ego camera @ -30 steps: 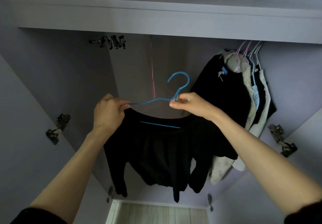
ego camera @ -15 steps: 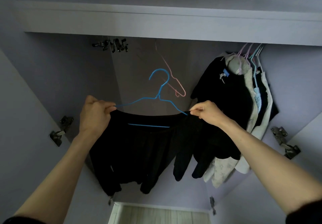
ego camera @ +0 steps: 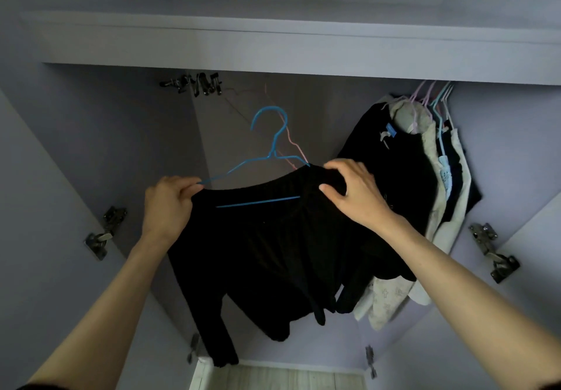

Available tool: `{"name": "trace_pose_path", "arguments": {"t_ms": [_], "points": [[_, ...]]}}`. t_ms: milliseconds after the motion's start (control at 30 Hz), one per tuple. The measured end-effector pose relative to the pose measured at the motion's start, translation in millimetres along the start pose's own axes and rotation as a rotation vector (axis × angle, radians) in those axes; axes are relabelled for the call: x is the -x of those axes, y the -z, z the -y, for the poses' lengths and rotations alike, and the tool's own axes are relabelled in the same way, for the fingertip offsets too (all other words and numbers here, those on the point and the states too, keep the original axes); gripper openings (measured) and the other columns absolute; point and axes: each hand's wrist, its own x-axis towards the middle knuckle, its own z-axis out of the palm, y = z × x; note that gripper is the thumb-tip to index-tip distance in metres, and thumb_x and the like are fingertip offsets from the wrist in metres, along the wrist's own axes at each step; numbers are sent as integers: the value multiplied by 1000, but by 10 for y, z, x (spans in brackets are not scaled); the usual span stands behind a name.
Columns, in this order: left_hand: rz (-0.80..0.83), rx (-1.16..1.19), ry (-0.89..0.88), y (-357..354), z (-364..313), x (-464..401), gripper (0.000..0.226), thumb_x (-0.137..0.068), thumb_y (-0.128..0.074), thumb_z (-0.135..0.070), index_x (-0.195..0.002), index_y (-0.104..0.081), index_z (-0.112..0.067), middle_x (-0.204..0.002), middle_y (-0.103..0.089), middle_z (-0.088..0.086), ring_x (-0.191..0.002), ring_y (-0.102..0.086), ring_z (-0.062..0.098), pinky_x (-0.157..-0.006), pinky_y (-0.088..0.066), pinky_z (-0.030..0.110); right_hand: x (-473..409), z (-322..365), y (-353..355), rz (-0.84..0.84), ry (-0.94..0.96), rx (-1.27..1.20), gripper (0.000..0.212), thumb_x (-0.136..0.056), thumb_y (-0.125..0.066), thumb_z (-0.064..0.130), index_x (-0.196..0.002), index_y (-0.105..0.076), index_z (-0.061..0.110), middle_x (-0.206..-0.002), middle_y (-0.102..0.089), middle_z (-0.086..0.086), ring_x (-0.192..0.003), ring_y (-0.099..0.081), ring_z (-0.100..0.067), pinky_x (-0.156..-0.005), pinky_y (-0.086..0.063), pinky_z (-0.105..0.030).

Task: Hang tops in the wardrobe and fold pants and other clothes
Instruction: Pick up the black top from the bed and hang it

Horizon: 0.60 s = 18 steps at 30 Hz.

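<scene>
A black long-sleeved top (ego camera: 273,247) hangs on a blue wire hanger (ego camera: 274,146), held up in front of the open wardrobe. My left hand (ego camera: 168,204) grips the top's left shoulder together with the hanger's left arm. My right hand (ego camera: 355,192) lies over the right shoulder, fingers curled on the black cloth where it covers the hanger's right end. The hook points up, free of any rail. Both sleeves dangle below.
Several tops (ego camera: 425,195) on pastel hangers hang at the wardrobe's right. A pink empty hanger (ego camera: 291,143) hangs behind the blue one. Metal clips (ego camera: 194,84) sit at the upper left under the shelf board (ego camera: 273,52). Door hinges (ego camera: 104,233) flank the opening.
My right hand moved from the hanger's neck out to the right end, then onto the top's right shoulder, drawing the cloth over the hanger. The hanger rose and shifted a little.
</scene>
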Motion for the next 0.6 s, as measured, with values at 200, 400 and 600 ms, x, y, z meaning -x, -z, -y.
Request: {"name": "trace_pose_path", "arguments": {"t_ms": [200, 400, 600], "points": [[13, 126, -33, 9, -212, -39, 16, -83, -66, -3, -97, -73, -2, -93, -70, 17, -97, -58, 29, -79, -29, 6, -186, 122, 139, -58, 147, 179, 30, -93, -57, 28, -115, -63, 10, -113, -63, -3, -109, -53, -22, -91, -37, -37], [89, 170, -24, -61, -283, -34, 16, -83, -68, -6, -98, -74, -4, -93, -70, 12, -92, -56, 20, -77, -30, 4, -179, 270, 171, 97, 44, -330, 16, -94, -53, 18, -87, -67, 25, -60, -53, 9, -60, -50, -3, -68, -43, -18], [182, 282, 44, -97, -344, 8, 16, -83, -68, -7, -99, -73, -6, -87, -65, -7, -86, -59, 6, -70, -31, -8, -93, 242, 209, 218, 1, -415, 26, -95, -53, 17, -80, -64, 35, -52, -47, 10, -54, -44, -2, -63, -41, -16]]}}
